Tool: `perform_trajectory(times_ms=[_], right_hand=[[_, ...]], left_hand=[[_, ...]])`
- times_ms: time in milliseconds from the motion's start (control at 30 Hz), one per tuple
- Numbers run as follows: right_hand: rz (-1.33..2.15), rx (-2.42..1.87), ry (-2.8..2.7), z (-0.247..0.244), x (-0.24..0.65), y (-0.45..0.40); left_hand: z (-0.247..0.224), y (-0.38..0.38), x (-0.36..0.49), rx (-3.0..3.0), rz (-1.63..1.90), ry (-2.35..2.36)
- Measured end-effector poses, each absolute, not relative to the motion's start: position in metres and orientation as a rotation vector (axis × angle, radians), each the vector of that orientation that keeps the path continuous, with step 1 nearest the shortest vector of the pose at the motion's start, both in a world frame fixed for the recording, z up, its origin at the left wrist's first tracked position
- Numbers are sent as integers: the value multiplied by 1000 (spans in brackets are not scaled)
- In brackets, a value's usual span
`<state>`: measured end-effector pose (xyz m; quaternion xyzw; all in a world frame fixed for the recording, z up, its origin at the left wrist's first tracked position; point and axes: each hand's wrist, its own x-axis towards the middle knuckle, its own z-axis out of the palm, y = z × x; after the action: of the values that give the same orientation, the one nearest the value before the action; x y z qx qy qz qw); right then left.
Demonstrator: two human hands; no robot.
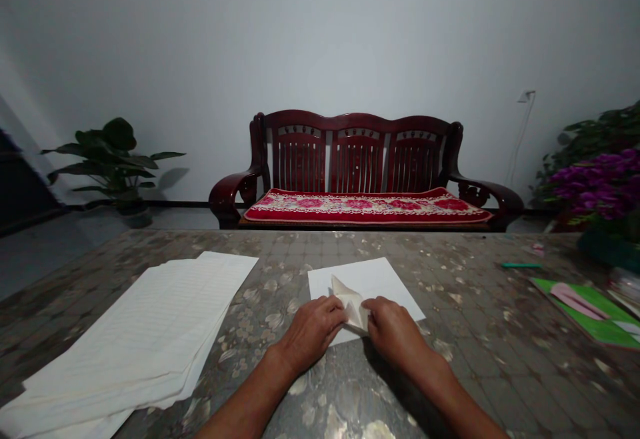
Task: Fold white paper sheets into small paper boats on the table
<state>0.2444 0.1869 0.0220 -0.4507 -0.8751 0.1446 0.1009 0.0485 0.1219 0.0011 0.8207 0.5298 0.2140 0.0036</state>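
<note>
A small folded piece of off-white paper (353, 304) has a pointed flap standing up toward the far left. My left hand (314, 327) pinches its left side, and my right hand (393, 325) has its fingers closed on the right side. Beneath the folded paper and partly covered by my hands lies a flat white sheet (385, 280), turned at an angle on the patterned tabletop (270, 372).
Stacked papers (140, 332) spread over the table's left side. On the right are a green pen (521, 265), a green booklet (580, 322) with a pink piece (579, 300), and purple flowers (600, 182). A wooden bench (357, 159) stands beyond the table.
</note>
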Motion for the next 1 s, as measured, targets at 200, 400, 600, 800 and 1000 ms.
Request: perform_trajectory(times_ms=[200, 400, 600, 800, 1000], right_hand=[[596, -1271, -2458, 26, 245, 192], [576, -1287, -2477, 22, 243, 195], [666, -1161, -2526, 18, 240, 194], [811, -1017, -2539, 11, 240, 198], [849, -1018, -2580, 17, 241, 202]], left_hand=[[-8, 123, 51, 2607, 679, 1695], [-15, 123, 56, 2606, 635, 1779], [-12, 125, 59, 2586, 576, 1767], [-8, 122, 63, 2565, 561, 1735], [-8, 120, 66, 2543, 567, 1746]])
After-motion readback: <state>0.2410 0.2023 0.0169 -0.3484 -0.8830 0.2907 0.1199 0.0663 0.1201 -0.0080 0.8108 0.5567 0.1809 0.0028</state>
